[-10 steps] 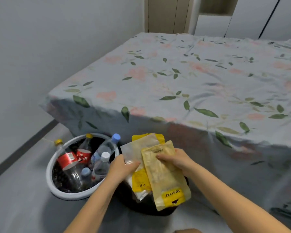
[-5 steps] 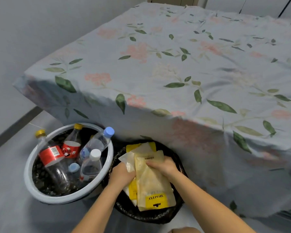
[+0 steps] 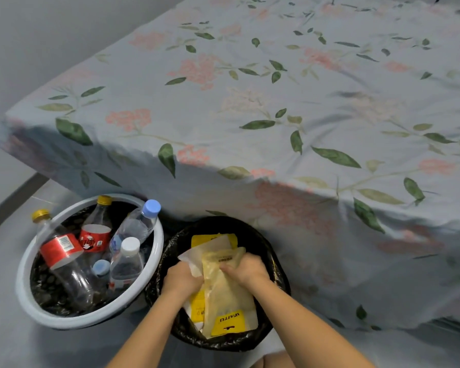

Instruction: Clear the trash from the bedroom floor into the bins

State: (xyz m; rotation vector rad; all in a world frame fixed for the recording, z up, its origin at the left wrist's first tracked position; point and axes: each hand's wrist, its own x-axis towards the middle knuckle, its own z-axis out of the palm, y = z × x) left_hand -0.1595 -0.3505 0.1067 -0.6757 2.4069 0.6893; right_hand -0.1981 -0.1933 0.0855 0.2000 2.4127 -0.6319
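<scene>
Two flat plastic pouches sit inside the black-lined bin [image 3: 275,264] at the foot of the bed. My right hand [image 3: 246,270] grips the upper edge of the yellowish pouch [image 3: 227,296] with the yellow label. My left hand [image 3: 182,278] holds the whitish pouch [image 3: 197,257] with yellow print, which lies under the first one. Both hands are down within the bin's rim. To the left stands a white-rimmed bin [image 3: 24,272] holding several plastic bottles, some with red labels and some clear with blue or white caps.
A bed with a flowered grey sheet [image 3: 276,115] rises right behind the two bins and hangs down to the floor. A grey wall with a dark skirting strip [image 3: 8,200] runs along the left. Grey floor [image 3: 6,341] lies in front of the bins.
Both hands have lowered the two pouches from above the black-lined bin down into it. The view has tilted down and closer to the bins.
</scene>
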